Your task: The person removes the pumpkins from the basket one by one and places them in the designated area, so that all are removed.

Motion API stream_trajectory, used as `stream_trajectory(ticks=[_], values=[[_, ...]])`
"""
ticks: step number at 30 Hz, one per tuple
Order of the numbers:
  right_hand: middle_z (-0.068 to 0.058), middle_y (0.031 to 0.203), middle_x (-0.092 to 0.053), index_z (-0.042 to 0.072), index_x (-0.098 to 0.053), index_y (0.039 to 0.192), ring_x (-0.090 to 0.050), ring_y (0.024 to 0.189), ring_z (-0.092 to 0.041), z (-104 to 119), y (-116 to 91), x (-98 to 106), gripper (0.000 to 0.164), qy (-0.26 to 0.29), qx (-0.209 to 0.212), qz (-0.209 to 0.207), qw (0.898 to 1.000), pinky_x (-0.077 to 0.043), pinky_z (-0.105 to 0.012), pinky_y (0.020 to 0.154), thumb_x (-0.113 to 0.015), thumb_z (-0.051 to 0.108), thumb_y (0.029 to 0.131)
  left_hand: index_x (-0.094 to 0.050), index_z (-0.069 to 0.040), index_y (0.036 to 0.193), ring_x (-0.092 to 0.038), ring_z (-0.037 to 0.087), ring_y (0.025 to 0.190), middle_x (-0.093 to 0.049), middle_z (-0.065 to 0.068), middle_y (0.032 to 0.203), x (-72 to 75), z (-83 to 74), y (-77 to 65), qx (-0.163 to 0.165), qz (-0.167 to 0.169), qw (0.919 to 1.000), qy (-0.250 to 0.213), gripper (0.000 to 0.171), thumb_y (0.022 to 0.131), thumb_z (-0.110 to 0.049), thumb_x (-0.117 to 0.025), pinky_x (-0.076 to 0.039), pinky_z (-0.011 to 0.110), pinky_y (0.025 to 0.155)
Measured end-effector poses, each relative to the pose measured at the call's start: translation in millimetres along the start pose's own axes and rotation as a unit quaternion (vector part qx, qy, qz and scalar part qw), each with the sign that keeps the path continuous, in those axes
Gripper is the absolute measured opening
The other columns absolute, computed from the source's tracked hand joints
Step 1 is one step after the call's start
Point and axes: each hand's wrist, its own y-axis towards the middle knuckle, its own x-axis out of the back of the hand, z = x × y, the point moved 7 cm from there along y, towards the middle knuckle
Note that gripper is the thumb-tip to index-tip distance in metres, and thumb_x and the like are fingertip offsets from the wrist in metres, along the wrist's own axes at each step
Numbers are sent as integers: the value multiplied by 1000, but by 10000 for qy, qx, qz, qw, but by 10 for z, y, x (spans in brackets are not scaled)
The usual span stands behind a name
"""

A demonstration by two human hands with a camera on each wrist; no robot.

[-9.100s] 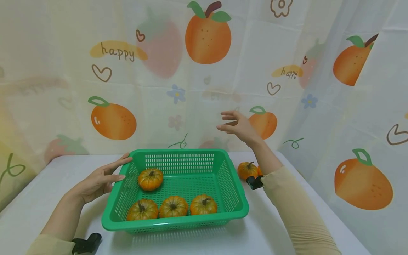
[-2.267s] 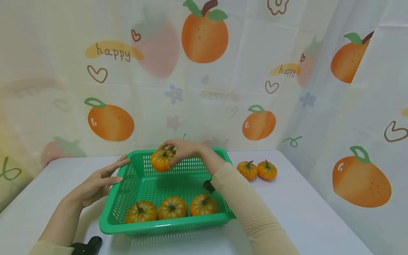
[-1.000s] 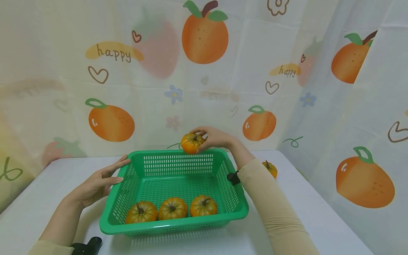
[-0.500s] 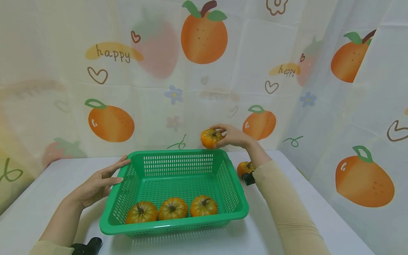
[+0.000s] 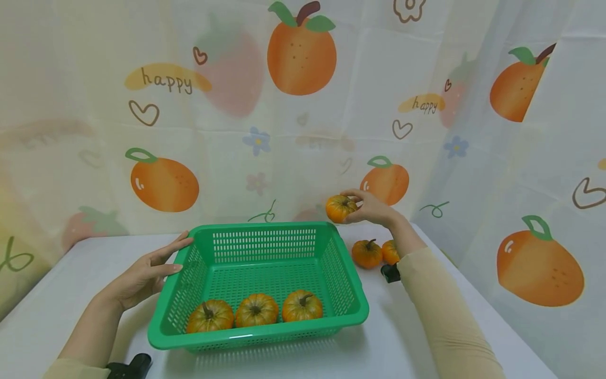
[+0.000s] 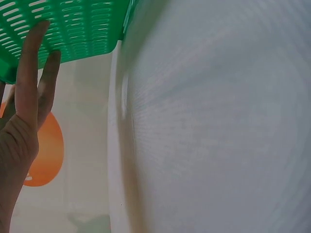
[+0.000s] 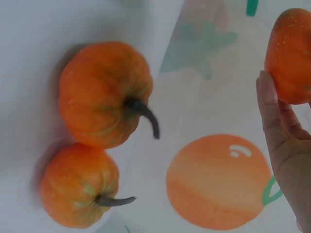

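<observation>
Looking down from my head, I had the green basket between my arms, its far rim near the bench's back edge. The fingers of my left hand lay loosely spread against the left rim. The fingers of my right hand pinched a small pumpkin just past the basket's far right corner, in front of the printed curtain. Three pumpkins sat in a row along the near wall inside, with green floor stretching behind them to the far wall. Right of the basket, a pair of pumpkins rested on the white bench, which ran on to its slanting right edge.

From my left wrist, straight fingers touched the basket's slotted outside, and a broad stretch of bench spread away to the right.

From my right wrist, the pair looked to be touching, stems toward the curtain, apart from my fingers. The pinched pumpkin was cut off by the view's border, one fingertip against its side.
</observation>
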Motion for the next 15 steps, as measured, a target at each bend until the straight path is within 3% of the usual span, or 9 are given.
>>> stream_trajectory(ticks=[2,4,5,8,10,13,15], values=[[-20,152,-39,21,-43,148,-39,137,-40,-69,-39,28,75,49,-45,-24,10000,-42,-59,108,-76,21,80,-16,-16,160,-26,17,146,9,-21,167,4,5,-4,71,-73,9999,88,63,103,-4,-40,-59,33,89],[-21,153,-38,21,-43,148,-38,137,-40,-131,-78,64,75,66,-72,-83,9999,-42,-59,108,-76,22,80,-16,-16,160,-22,15,146,8,-21,167,2,6,-5,88,-80,9999,90,63,103,-5,-41,-59,33,89],[-21,154,-38,20,-42,149,-37,138,-41,-160,-98,84,75,72,-75,-106,9999,-42,-60,107,-75,22,81,-15,-16,160,-26,15,146,8,-21,167,-2,5,-4,63,-55,10000,50,63,103,-4,-40,-59,33,89],[-22,154,-39,18,-42,149,-38,137,-42,-243,-155,149,76,75,-81,-233,9997,-42,-60,106,-75,22,81,-16,-15,160,-57,1,123,6,-23,166,-3,3,-2,-17,7,10000,-4,63,103,-3,-40,-61,32,84],[-22,155,-39,18,-42,150,-38,137,-43,-305,-191,193,76,23,-112,-333,9994,-42,-60,105,-75,23,81,-15,-15,160,-63,2,115,6,-24,166,-8,3,0,-66,80,9999,-98,63,103,-2,-39,-61,32,82],[-23,154,-39,18,-42,149,-40,135,-43,-407,-257,257,76,-42,-240,-526,9983,-43,-60,104,-75,24,81,-15,-15,160,-62,-1,111,6,-25,166,-3,13,1,-26,48,10000,-38,63,103,-2,-39,-61,30,81],[-23,154,-39,19,-42,149,-41,134,-43,-479,-305,294,76,-114,-389,-653,9970,-43,-61,105,-75,26,82,-14,-15,160,-50,-2,124,7,-23,166,1,16,0,18,17,10000,6,63,103,-3,-39,-60,29,82]])
